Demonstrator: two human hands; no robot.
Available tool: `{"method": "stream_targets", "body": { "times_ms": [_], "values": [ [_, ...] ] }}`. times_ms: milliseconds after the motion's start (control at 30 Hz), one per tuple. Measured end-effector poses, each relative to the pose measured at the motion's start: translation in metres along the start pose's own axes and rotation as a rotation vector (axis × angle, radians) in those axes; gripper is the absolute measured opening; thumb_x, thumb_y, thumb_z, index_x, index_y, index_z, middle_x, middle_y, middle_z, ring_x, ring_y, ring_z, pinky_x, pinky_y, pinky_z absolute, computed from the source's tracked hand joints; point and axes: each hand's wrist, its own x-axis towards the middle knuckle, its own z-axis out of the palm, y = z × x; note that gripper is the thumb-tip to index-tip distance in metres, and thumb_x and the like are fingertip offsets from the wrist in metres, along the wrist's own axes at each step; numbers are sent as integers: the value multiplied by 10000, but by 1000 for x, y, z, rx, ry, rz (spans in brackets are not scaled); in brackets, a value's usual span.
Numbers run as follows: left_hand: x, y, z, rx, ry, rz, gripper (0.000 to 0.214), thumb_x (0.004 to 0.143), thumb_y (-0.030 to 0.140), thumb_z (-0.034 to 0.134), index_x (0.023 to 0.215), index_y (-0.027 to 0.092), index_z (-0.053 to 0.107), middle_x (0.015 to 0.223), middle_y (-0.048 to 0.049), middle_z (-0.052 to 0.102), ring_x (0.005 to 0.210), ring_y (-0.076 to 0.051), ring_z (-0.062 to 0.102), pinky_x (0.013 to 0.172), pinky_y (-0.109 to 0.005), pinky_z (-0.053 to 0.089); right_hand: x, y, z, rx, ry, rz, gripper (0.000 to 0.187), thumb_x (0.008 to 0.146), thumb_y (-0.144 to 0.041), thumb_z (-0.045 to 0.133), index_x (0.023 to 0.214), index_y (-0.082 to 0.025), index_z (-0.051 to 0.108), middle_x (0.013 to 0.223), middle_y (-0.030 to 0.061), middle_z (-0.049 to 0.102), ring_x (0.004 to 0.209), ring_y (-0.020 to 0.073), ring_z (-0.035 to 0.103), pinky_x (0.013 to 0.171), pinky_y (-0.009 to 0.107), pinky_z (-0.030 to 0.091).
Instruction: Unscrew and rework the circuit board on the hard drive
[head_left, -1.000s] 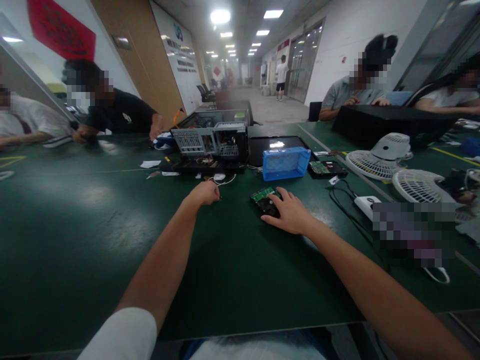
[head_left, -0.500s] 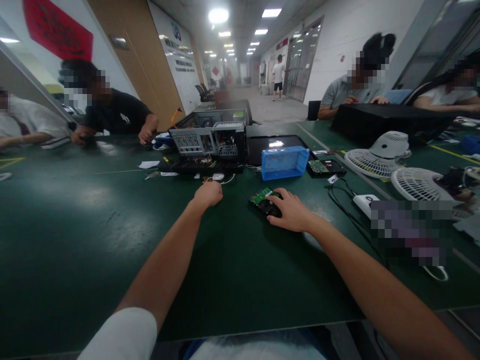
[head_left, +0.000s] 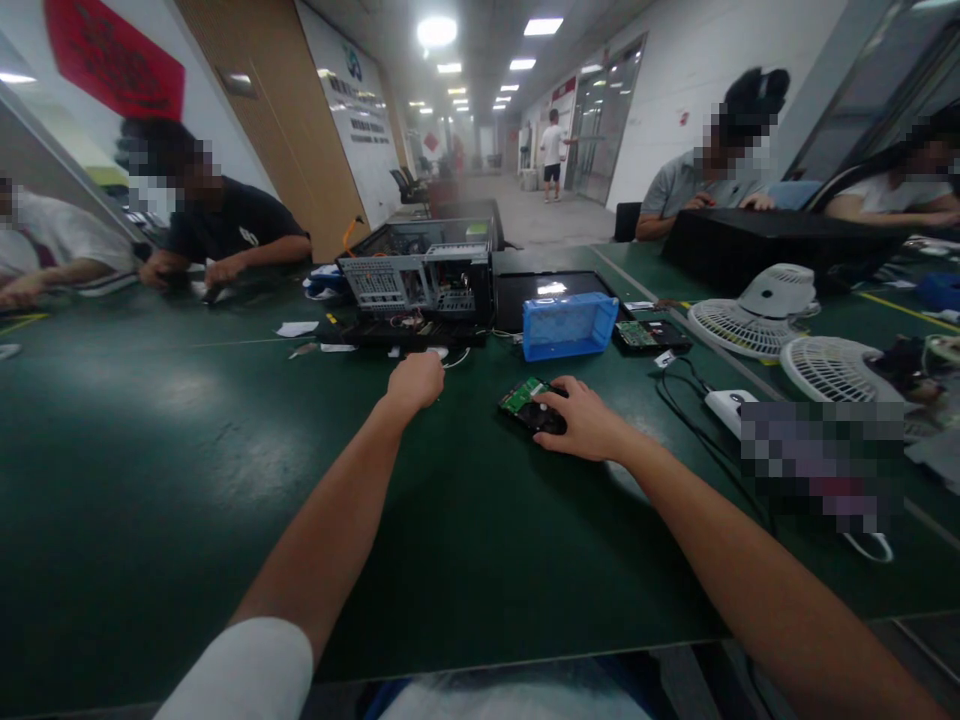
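My right hand (head_left: 581, 420) grips a hard drive (head_left: 527, 397) lying on the green table, thumb and fingers over its near right side. The drive's green circuit board faces up, next to black parts. To the left, my left hand (head_left: 417, 383) is closed just above the table; its curled fingertips are turned away, so anything in them is hidden. Just beyond it are a small white piece and a thin white cable (head_left: 459, 360). Behind stands an opened computer case (head_left: 420, 280), its metal frame and wiring showing.
Right of the case are a blue plastic bin (head_left: 570, 327) and a second drive (head_left: 651, 336). White fan parts (head_left: 742, 320), a power strip (head_left: 731, 405) and a black cable (head_left: 697, 430) lie on the right. Co-workers sit across the table, one behind a black box (head_left: 772, 245).
My left hand has shifted slightly, and the brownish bit seen at its fingertips is now hidden. My right hand stays on the hard drive. A co-worker at left has moved a hand inward.
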Motion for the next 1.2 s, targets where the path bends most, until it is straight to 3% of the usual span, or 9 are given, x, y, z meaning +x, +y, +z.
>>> {"method": "stream_targets", "body": {
  "times_ms": [200,433,833,1200],
  "values": [
    [-14,30,-10,-183,149,260,157,949,267,597,1060,190,676,1036,-102,743,991,-257,685,916,-371,510,-2,6,-9,129,-48,-171,657,799,-511,764,1391,-251,646,1462,127,469,1262,323,568,1103,472,466],
    [-31,68,9,-307,99,569,68,907,192,636,958,203,680,1008,-63,723,968,-230,670,882,-348,514,-2,-1,-12,146,-55,-213,652,779,-471,778,1381,-252,650,1452,110,502,1183,301,629,1054,445,511],
    [-30,75,36,-333,89,581,115,943,213,596,981,209,704,1029,-66,697,994,-225,665,938,-358,517,-2,-2,-11,129,-56,-203,629,776,-449,766,1362,-248,655,1472,112,504,1154,304,645,1031,453,524],
    [-27,72,32,-292,95,531,177,983,289,560,1019,216,718,1042,-80,699,1023,-235,658,950,-360,508,-2,-1,-9,144,-39,-214,630,770,-437,768,1363,-261,654,1469,107,516,1169,306,641,1040,454,518]
  ]
}}
